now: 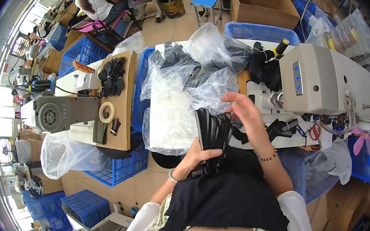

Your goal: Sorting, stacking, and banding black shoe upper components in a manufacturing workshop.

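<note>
My left hand (201, 153) is wrapped round the lower part of a bundle of black straps (213, 129), thumb across the front. The bundle stands upright before my chest, its glossy strips fanning a little at the top. To the right of its upper end, my right hand (249, 117) is raised with fingers apart and nothing visible in it. Behind both hands lies clear plastic bagging (212, 89) over a white tabletop (165, 127). Some dark pieces show through the plastic.
A sewing machine (324, 80) stands at the right, with red-handled scissors (314, 132) and black pieces (280, 128) near it. On the left, a wooden board (124, 109) carries a tape roll (107, 112) and black straps (111, 76). A seated person (95, 2) works at the far left.
</note>
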Available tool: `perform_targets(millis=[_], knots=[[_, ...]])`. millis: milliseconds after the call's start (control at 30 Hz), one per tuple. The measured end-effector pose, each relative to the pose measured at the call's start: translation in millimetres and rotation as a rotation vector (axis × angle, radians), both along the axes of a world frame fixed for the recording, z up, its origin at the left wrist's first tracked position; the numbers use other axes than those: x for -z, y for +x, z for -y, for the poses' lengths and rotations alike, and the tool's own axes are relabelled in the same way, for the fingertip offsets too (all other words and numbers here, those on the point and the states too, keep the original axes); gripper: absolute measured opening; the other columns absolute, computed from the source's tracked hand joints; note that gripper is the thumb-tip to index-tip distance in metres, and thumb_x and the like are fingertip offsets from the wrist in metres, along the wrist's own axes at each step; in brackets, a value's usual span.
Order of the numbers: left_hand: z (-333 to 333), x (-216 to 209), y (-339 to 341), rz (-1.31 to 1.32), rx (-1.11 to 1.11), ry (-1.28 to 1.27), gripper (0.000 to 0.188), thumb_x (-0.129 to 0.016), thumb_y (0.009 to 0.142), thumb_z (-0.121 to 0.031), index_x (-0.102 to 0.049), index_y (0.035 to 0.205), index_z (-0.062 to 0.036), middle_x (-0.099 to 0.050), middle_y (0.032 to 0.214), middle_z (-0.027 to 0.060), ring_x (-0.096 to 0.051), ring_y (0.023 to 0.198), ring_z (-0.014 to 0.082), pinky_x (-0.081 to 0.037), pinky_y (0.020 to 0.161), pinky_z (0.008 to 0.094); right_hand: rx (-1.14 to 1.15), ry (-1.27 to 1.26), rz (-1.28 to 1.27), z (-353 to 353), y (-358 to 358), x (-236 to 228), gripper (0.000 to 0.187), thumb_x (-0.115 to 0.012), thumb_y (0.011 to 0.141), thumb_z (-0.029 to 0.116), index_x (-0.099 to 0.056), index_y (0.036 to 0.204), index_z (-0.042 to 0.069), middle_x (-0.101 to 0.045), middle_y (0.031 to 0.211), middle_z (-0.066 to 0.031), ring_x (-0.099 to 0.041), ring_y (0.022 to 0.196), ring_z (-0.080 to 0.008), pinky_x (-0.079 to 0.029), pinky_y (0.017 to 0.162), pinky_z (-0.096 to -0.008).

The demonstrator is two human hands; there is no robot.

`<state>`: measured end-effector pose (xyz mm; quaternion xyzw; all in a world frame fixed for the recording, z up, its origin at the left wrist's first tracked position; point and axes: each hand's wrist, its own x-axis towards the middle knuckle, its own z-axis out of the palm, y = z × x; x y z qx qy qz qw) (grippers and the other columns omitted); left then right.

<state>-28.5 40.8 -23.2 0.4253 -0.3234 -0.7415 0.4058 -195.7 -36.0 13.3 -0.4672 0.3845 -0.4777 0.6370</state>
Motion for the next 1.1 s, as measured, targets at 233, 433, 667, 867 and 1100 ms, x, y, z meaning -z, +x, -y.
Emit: perform_targets(millis=[233,433,667,867,1100], knots=[[6,-2,-5,0.039,-0.096,-0.008,0.051,-0.069,0.068,-0.031,-0.053,0.105,0.0002,-0.059,0.077,0.0081,-0.057,0.066,0.0159,-0.046,0.058,0.0274,-0.219,0.124,-0.182,-27,-14,17,0.024,-0.066,0.086,0.02,-0.057,0.099,0.003,-0.057,0.074,0.0021,-0.05,0.064,-0.0024,-0.039,0.054,-0.0174],[8,19,-2,-0.237,-0.148,0.131,0.05,-0.064,0.073,-0.032,-0.051,0.111,-0.0015,-0.061,0.087,0.0101,-0.061,0.077,0.0187,-0.05,0.065,0.0291,-0.138,0.306,0.035,-30,-3,28,0.015,-0.065,0.085,0.015,-0.058,0.087,0.002,-0.058,0.071,0.0008,-0.051,0.059,-0.0038,-0.039,0.048,-0.0197],[15,71,8,-1.113,-0.188,0.241,0.057,-0.053,0.084,-0.034,-0.041,0.13,-0.0022,-0.061,0.1,0.0125,-0.059,0.095,0.0262,-0.044,0.093,0.0426,0.275,-0.33,-0.572,-27,-4,-22,0.01,-0.056,0.088,0.007,-0.05,0.082,0.003,-0.051,0.064,-0.0015,-0.047,0.053,-0.0048,-0.036,0.047,-0.0217],[21,65,16,-1.18,-0.086,0.2,0.062,-0.053,0.084,-0.036,-0.037,0.135,-0.0035,-0.056,0.119,0.0168,-0.056,0.107,0.0292,-0.04,0.1,0.0427,-0.227,0.358,0.158,-2,-25,-20,0.014,-0.054,0.093,0.017,-0.056,0.094,0.003,-0.054,0.067,0.0042,-0.038,0.044,0.0001,-0.027,0.038,-0.0169],[22,32,16,-0.722,-0.095,0.266,0.066,-0.051,0.083,-0.045,-0.04,0.131,-0.0008,-0.052,0.122,0.0208,-0.056,0.106,0.0334,-0.039,0.1,0.0493,-0.186,0.201,-0.127,1,13,24,0.019,-0.061,0.089,0.018,-0.059,0.095,0.0,-0.052,0.058,0.002,-0.044,0.042,-0.0021,-0.033,0.039,-0.0165]])
